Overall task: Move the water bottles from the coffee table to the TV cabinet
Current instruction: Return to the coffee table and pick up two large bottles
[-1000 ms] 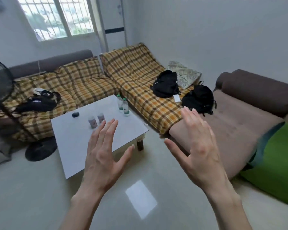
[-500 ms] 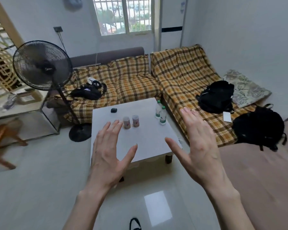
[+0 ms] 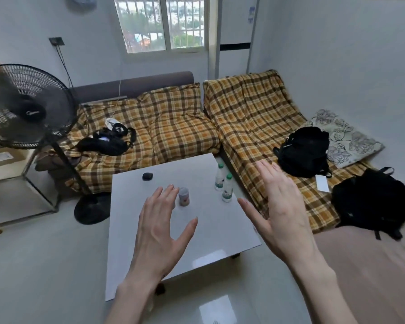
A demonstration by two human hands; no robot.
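A person closes in on the white table (image 3: 211, 235), which now fills the middle of the view where a second ago it sat further off and to the left; the room has swung round as the head turned, and the fan (image 3: 26, 106) has come in at the left edge. Both hands are raised as before: the left hand (image 3: 159, 232) and the right hand (image 3: 283, 213) hover above the table with fingers straight and spread, holding nothing and touching nothing.

The two water bottles (image 3: 223, 184), clear with green caps, stand upright and just beside each other near the table's right edge, in front of the right hand. Neither has been picked up, so the task looks to be at its approach stage, with a reach to the bottles the likely next step. The TV cabinet is not in view.

Also on the table are a small jar (image 3: 184, 196), a second one mostly hidden behind the left fingers, and a small dark object (image 3: 147, 176) toward the far side. Behind runs a corner sofa (image 3: 173, 127) under a checked cover, with black backpacks (image 3: 304, 148) and a patterned cushion (image 3: 351, 139) on it, a barred window (image 3: 161, 22) above, and a pale glossy floor (image 3: 45, 265) below.
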